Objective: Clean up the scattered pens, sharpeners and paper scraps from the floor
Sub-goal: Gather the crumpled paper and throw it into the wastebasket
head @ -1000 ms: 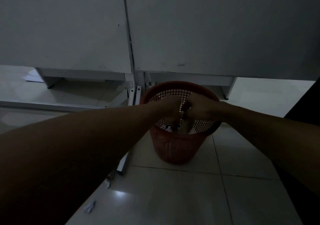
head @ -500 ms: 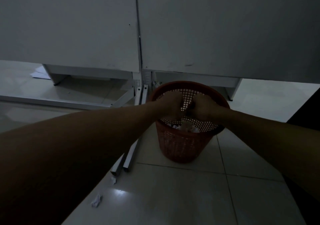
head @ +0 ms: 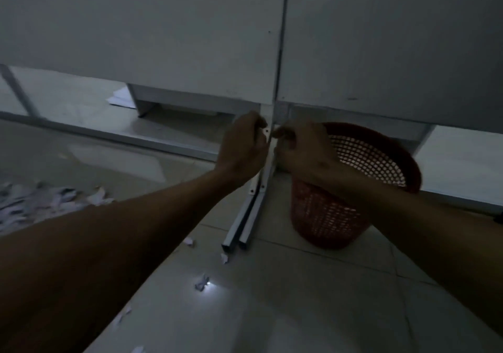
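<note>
The red mesh waste basket (head: pixel 353 211) stands on the tiled floor at the right, partly behind my right forearm. My left hand (head: pixel 242 145) and my right hand (head: pixel 302 151) hover side by side just left of the basket's rim, a small gap between them. Both have curled fingers, and nothing shows in either in the dim light. A heap of white paper scraps (head: pixel 40 200) lies on the floor at the far left. Small single scraps (head: pixel 202 282) lie on the tiles below my left forearm.
Two grey partition panels (head: pixel 190 39) stand close ahead, raised on metal feet. Two metal foot bars (head: pixel 246 224) run along the floor between my arms, beside the basket. A loose sheet of paper (head: pixel 119 99) lies under the left panel. The room is dim.
Both hands have come up out of the basket and moved left of its rim, parting slightly. The view has swung left, so the scrap heap now shows.
</note>
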A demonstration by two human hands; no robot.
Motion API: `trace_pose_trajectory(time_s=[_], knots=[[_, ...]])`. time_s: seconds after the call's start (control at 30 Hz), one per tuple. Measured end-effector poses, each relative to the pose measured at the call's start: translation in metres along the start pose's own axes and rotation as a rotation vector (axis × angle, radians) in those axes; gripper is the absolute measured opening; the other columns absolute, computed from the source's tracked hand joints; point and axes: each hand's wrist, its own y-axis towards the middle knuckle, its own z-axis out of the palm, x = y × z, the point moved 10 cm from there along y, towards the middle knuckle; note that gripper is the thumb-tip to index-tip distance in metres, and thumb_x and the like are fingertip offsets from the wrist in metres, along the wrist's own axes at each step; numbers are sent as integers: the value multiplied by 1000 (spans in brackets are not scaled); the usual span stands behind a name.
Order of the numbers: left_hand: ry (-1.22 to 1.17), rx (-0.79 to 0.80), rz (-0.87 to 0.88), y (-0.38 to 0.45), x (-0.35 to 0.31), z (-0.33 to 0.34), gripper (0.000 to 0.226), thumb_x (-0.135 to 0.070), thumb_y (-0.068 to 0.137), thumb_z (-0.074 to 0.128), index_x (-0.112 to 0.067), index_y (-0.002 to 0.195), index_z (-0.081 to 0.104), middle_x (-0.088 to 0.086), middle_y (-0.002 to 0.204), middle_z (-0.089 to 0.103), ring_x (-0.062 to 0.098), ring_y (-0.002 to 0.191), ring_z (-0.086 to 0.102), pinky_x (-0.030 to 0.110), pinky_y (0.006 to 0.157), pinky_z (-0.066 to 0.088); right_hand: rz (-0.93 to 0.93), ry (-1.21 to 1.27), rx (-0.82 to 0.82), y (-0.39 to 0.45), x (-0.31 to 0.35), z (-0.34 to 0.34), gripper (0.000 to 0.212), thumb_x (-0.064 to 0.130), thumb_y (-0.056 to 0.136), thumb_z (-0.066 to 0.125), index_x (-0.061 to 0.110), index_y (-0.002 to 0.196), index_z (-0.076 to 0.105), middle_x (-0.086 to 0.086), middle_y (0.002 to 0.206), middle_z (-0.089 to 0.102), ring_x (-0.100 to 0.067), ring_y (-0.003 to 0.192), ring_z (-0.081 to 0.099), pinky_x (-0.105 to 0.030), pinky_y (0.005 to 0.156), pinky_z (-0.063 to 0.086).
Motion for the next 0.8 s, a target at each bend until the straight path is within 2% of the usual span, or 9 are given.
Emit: trace_pose_trajectory(time_s=[0.07,0.13,0.23,0.37,0.43,0.57,0.7,0.8], knots=[[45,-6,-53,-16,28,-20,10,-7,93,48,-7,93,58,10,87,61,17,70,54,17,57,38,-36,-25,81,-3,16,28,33,17,84,67,14,116,67,1,113,66,-12,106,61,-18,84,41],[92,2,-119,-37,59,-42,10,-7,92,50,-8,93,60,9,87,62,16,70,54,17,56,35,-62,-32,192,-9,32,65,34,20,85,66,16,118,65,3,114,61,-11,108,56,-20,86,40],[154,53,-236,-71,109,-67,11,-10,91,53,-8,97,61,7,93,63,18,77,57,25,65,43,-68,-26,339,-21,44,126,36,25,84,68,19,119,63,-1,117,60,-16,110,55,-26,86,43],[215,152,-401,-118,171,-90,18,-8,90,52,-6,106,61,11,104,62,24,88,59,32,76,46,-34,-9,551,-41,47,199,47,30,83,69,22,127,55,-4,129,54,-20,121,49,-33,95,45],[256,195,-490,-145,205,-101,22,-6,89,51,-6,110,59,13,109,60,28,95,59,35,81,46,-36,-7,637,-53,51,232,60,37,80,72,24,134,48,-5,136,46,-22,126,44,-33,97,42],[318,221,-692,-191,269,-120,30,-7,90,49,-5,120,53,17,122,53,31,109,52,34,89,39,-51,-35,773,-73,53,290,105,58,65,80,31,149,22,-3,151,23,-24,137,28,-42,106,40],[299,282,-757,-217,302,-120,38,-4,92,46,-5,129,48,19,130,47,34,114,48,33,92,36,-2,-70,787,-79,43,327,132,68,54,81,35,153,2,-6,161,-5,-28,148,-2,-48,117,24],[295,290,-790,-221,319,-112,42,-6,91,47,-10,133,46,20,133,42,37,117,45,39,97,38,28,-63,778,-84,38,355,145,77,43,79,37,152,-7,-8,161,-13,-30,148,-14,-53,120,11]])
